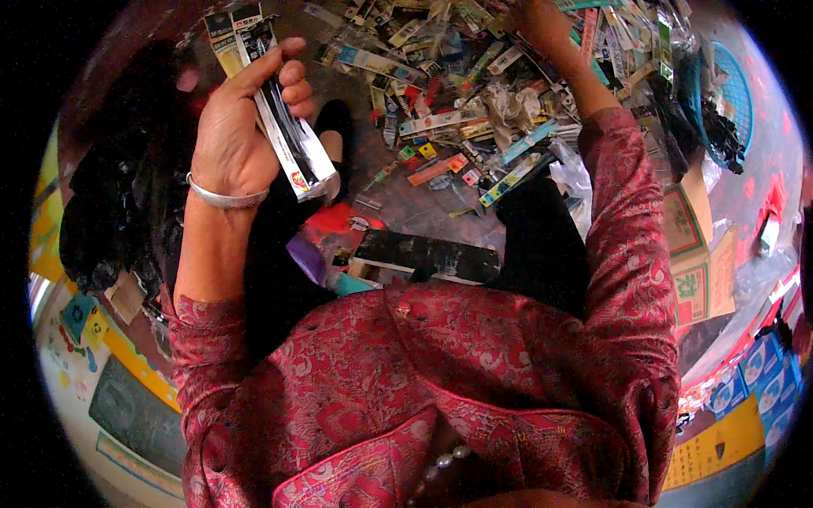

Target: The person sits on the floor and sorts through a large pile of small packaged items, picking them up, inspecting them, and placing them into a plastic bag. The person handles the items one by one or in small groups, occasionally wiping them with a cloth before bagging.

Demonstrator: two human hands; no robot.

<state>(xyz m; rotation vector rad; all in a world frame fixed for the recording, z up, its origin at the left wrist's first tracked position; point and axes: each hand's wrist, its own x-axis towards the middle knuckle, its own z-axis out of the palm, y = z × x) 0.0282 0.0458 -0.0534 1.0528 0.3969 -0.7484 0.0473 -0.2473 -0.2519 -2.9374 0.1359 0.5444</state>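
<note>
1. Packets (284, 127), long and flat with a glossy plastic sheen, sit fanned in the left hand (233, 127); the nearest one is silver-edged with a dark strip down its middle, and those behind it show yellow and white card.
2. Fingers of that hand curl round the bundle from the front, thumb behind, gripping it raised above the lap; a plain silver bangle (224, 199) circles the wrist.
3. Far across, the right hand (538, 25) reaches into a heap of loose packets (474, 93) on the floor; it is too far off and blurred for me to tell whether it is closed on anything.
4. The held bundle is well apart from the right hand, with the heap spread between and beyond them.
5. The heap is a jumble of narrow card-and-film strips in yellow, blue, red and white, with crumpled pale wrapping among them.
6. Sleeves are red brocade with a woven swirl pattern.
7. A blue mesh basket (737, 93) stands at the right, cardboard boxes (699, 254) below it.
</note>
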